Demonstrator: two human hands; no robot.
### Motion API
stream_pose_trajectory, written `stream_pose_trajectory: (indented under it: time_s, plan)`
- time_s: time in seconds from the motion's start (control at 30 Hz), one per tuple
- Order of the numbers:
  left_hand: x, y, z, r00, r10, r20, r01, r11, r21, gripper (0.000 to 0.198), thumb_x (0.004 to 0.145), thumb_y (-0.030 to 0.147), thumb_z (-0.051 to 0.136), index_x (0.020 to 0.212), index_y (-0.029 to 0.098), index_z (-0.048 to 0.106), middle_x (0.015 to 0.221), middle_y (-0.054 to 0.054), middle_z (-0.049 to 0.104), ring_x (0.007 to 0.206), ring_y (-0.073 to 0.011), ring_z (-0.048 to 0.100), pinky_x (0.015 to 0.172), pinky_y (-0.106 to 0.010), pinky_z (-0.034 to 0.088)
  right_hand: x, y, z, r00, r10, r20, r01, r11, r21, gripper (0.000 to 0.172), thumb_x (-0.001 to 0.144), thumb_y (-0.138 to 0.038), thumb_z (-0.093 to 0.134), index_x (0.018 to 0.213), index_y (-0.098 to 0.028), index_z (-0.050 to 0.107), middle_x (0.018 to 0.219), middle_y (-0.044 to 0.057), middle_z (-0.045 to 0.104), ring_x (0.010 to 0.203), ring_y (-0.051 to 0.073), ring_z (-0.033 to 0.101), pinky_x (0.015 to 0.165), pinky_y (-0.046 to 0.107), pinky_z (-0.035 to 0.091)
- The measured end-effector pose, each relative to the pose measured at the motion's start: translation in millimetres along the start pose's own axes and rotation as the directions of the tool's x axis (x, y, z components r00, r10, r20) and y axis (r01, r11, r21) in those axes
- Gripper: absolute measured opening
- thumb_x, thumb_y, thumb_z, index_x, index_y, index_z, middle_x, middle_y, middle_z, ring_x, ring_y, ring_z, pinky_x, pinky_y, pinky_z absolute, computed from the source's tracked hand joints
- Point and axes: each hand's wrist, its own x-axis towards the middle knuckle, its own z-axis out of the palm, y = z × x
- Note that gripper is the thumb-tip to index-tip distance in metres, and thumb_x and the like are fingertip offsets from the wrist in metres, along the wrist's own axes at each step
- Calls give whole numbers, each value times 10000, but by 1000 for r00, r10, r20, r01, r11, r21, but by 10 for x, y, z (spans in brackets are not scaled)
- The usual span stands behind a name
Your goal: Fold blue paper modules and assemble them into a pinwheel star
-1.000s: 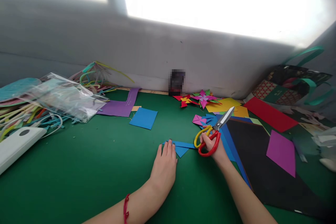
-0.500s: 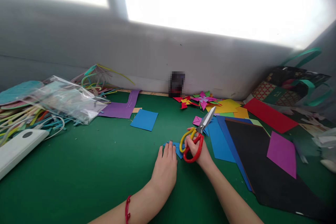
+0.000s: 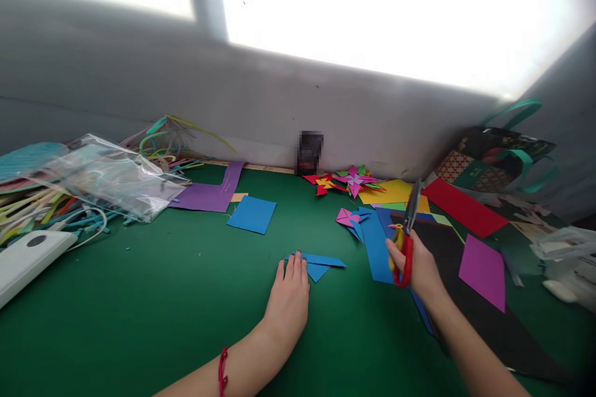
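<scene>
My left hand (image 3: 288, 294) lies flat on the green table (image 3: 153, 298), fingers together and stretched out, their tips pressing the near edge of a folded blue paper piece (image 3: 321, 263). My right hand (image 3: 416, 263) grips red and yellow-handled scissors (image 3: 406, 242), blades pointing up and away, above a blue sheet (image 3: 378, 248) and the edge of a large black sheet (image 3: 470, 298). The scissors are well to the right of the folded blue piece.
A blue square (image 3: 252, 214) and purple L-shaped paper (image 3: 209, 192) lie at centre left. Folded paper stars (image 3: 351, 180), yellow, red (image 3: 463, 208) and magenta (image 3: 484, 270) sheets lie right. A plastic bag (image 3: 107, 177), straws and a white device (image 3: 28, 257) sit left. A patterned bag (image 3: 493, 158) stands far right.
My right hand with the scissors first moved left next to the folded blue piece, then swung away to the right over the blue and black sheets. The left hand stayed pressing the paper.
</scene>
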Motion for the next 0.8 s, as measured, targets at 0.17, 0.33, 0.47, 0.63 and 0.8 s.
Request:
stream_pose_trajectory:
  time_s: [0.17,0.33,0.47,0.63,0.8]
  plan:
    - [-4,9,41,999,-16,-32,15,999,-40,493,817,176,358,1291,39,359,1364,-192,293,1242,-328,302,984,-483,298,273,274,-382,978,209,-21,-178,771,-611,466,751,-473,445,1161,-257,486,664,91,621,586,280,589,441,306,383]
    - [-15,-10,31,991,-35,-131,22,995,-94,443,838,178,345,1255,50,422,1332,-188,368,1210,-314,362,958,-465,334,337,443,-282,944,330,12,-241,714,-657,479,768,-433,413,1199,-227,447,789,114,637,691,288,605,478,307,412]
    - [17,-91,-47,977,-10,-211,-19,991,-136,375,859,207,344,1176,77,494,1236,-174,489,1101,-284,472,908,-430,382,301,443,-165,960,269,79,-143,712,-688,514,772,-407,410,1235,-186,432,1010,149,571,847,297,582,549,330,444]
    - [97,-169,-157,966,-13,-258,-32,984,-173,247,869,183,335,941,141,568,992,-110,585,918,-232,533,883,-418,376,314,310,-95,930,276,241,-34,719,-694,479,764,-313,424,1229,-203,459,1094,157,488,849,310,585,576,365,455]
    - [212,-212,-245,970,-95,-225,38,969,-244,142,845,153,387,812,164,524,848,-63,541,787,-196,513,785,-366,404,544,320,-157,900,312,306,-52,771,-635,483,684,-347,573,1156,-251,538,1111,142,526,897,334,575,606,370,458]
